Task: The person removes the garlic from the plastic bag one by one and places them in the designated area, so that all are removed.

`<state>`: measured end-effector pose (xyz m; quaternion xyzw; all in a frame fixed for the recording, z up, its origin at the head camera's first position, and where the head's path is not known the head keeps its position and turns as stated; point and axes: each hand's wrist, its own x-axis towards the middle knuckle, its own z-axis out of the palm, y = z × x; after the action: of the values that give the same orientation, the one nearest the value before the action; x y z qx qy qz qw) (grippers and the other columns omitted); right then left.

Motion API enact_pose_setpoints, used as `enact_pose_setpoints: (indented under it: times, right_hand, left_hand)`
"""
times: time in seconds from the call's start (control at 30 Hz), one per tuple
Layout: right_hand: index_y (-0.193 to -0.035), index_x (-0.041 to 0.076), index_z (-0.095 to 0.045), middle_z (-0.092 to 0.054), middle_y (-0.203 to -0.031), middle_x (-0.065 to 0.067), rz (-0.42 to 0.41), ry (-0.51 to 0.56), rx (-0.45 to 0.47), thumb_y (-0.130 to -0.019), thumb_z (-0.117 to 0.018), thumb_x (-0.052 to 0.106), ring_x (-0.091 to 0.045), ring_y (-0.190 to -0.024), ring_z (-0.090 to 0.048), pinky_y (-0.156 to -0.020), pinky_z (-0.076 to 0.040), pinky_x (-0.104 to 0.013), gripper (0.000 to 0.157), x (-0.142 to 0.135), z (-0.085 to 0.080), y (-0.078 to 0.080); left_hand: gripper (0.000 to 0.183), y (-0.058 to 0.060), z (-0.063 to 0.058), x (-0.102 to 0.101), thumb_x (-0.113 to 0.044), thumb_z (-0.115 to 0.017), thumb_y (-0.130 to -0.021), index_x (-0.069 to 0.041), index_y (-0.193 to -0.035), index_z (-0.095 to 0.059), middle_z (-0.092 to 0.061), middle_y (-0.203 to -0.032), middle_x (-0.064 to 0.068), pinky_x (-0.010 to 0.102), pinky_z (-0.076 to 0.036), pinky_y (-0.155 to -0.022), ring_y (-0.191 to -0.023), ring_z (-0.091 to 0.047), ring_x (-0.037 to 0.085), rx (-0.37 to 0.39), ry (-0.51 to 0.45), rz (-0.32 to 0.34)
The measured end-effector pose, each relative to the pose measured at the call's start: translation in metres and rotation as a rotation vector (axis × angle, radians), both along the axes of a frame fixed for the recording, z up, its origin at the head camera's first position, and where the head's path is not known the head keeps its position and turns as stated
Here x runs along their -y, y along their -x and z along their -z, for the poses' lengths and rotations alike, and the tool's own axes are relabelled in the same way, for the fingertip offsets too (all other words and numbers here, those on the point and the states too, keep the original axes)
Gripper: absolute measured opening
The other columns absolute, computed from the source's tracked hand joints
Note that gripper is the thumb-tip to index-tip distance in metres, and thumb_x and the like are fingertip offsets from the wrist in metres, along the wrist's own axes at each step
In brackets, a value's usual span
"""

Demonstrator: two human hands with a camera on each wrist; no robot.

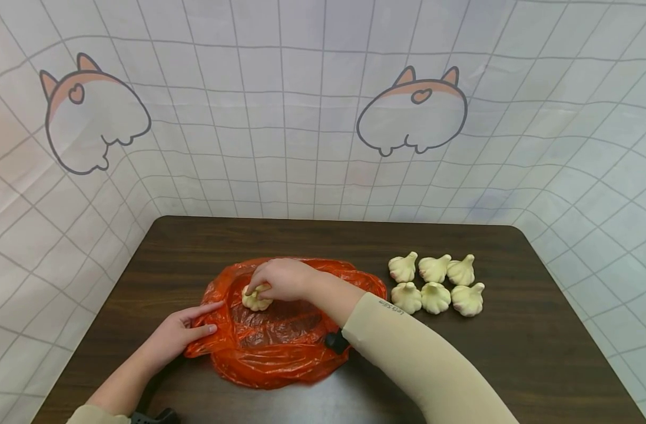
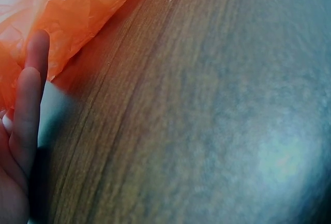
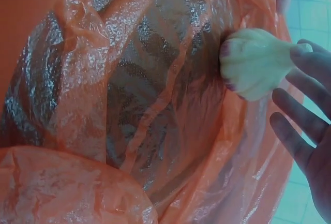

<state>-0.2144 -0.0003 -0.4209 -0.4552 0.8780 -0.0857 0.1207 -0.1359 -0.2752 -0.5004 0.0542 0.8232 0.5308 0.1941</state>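
An orange-red plastic bag [image 1: 280, 365] lies spread with its mouth open on the table. At its left edge my left hand [image 1: 176, 335] holds the film between thumb and fingers; in the left wrist view two fairly straight fingers [image 2: 28, 97] lie along the orange film. My right hand [image 1: 288, 280] reaches over the bag and pinches a cream garlic bulb [image 1: 255, 299] by its stem end. In the right wrist view the garlic bulb [image 3: 253, 63] shows purplish marks at its base, and the other fingers spread beside it.
Several more garlic bulbs [image 1: 434, 268] stand in two rows on the right, just past the bag. The dark wooden table [image 1: 534, 330] has a white gridded curtain [image 1: 301, 118] around its back and sides. A black wrist device [image 1: 335, 341] shows under the right forearm.
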Motion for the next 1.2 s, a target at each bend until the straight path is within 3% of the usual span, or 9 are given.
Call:
enact_pose_setpoints:
  times: [0.23,0.47,0.73,1.07,1.2]
  right_hand:
    - [-0.121,0.029,-0.073,-0.066,-0.124,0.012,0.013,-0.005,-0.021,-0.098,-0.064,0.031,-0.006,-0.119,-0.056,-0.102,-0.043,-0.024,0.025,-0.002,-0.001,-0.003]
    - [-0.122,0.031,-0.072,-0.065,-0.125,0.014,0.045,0.028,0.015,-0.098,-0.063,0.034,-0.006,-0.123,-0.054,-0.104,-0.041,-0.026,0.026,-0.012,-0.006,-0.002]
    - [-0.121,0.031,-0.073,-0.068,-0.118,0.017,0.093,0.083,0.093,-0.097,-0.064,0.035,-0.004,-0.109,-0.061,-0.093,-0.047,-0.023,0.026,-0.027,-0.019,-0.007]
    - [-0.12,0.031,-0.073,-0.069,-0.114,0.017,0.155,0.174,0.104,-0.095,-0.067,0.035,0.002,-0.097,-0.062,-0.087,-0.049,-0.022,0.026,-0.058,-0.038,-0.011]
    - [-0.12,0.03,-0.073,-0.069,-0.114,0.016,0.18,0.201,0.083,-0.095,-0.067,0.034,-0.001,-0.099,-0.063,-0.087,-0.05,-0.024,0.027,-0.075,-0.047,-0.013]
  left_hand:
    - [0.058,0.0,0.001,-0.001,-0.034,-0.071,-0.092,-0.014,-0.144,-0.054,-0.044,-0.146,0.027,0.029,-0.056,-0.079,-0.105,-0.064,0.017,0.002,0.006,-0.002]
    - [0.058,0.0,0.001,0.0,-0.034,-0.072,-0.092,-0.015,-0.144,-0.055,-0.044,-0.146,0.027,0.028,-0.056,-0.08,-0.106,-0.063,0.019,0.001,0.014,-0.004]
    - [0.058,0.0,0.001,0.001,-0.033,-0.071,-0.092,-0.015,-0.144,-0.054,-0.043,-0.147,0.027,0.029,-0.056,-0.079,-0.107,-0.063,0.019,0.0,0.0,-0.006]
    - [0.059,0.001,0.004,0.0,-0.032,-0.071,-0.092,-0.014,-0.146,-0.052,-0.042,-0.147,0.028,0.031,-0.057,-0.078,-0.102,-0.066,0.018,0.014,-0.041,0.001]
    - [0.059,0.001,0.003,0.0,-0.031,-0.07,-0.093,-0.013,-0.146,-0.051,-0.04,-0.149,0.028,0.032,-0.057,-0.078,-0.104,-0.065,0.016,0.013,-0.057,0.011]
